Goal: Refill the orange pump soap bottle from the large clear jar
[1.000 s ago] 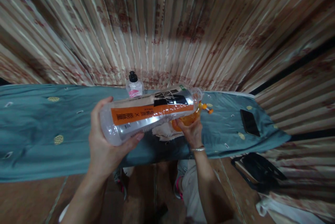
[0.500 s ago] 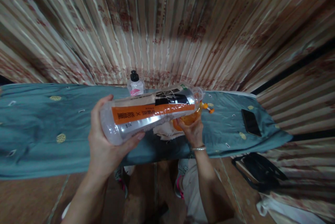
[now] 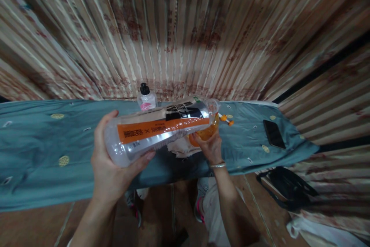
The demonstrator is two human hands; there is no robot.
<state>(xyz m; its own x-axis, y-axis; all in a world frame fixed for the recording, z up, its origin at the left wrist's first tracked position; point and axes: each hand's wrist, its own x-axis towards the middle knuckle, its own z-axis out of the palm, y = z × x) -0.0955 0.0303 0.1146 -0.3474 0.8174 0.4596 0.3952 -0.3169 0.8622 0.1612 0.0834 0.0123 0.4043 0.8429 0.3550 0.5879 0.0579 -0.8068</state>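
My left hand (image 3: 108,173) is wrapped round the base end of a large clear plastic bottle (image 3: 162,121) with an orange, silver and black label. The bottle lies nearly level in the air, its uncapped-looking neck pointing right. Under that neck, my right hand (image 3: 212,148) grips an orange see-through container (image 3: 208,132), mostly hidden by the bottle and my fingers. A small orange-and-white piece (image 3: 226,119) sticks out to its right. Whether liquid passes between the two cannot be made out. Beneath them a crumpled whitish cloth (image 3: 179,150) lies on the table.
A clear squeeze bottle (image 3: 147,102) with a black cap stands at the back of the table, whose teal cloth (image 3: 37,143) has pineapple prints. At the right lies a black phone (image 3: 274,134). Pleated curtains (image 3: 162,27) hang close behind, and a dark bag (image 3: 289,185) sits below right.
The whole view has shifted slightly, so things appear a little further left and mostly lower. Both hands keep their holds, and the large bottle stays about as tilted as before.
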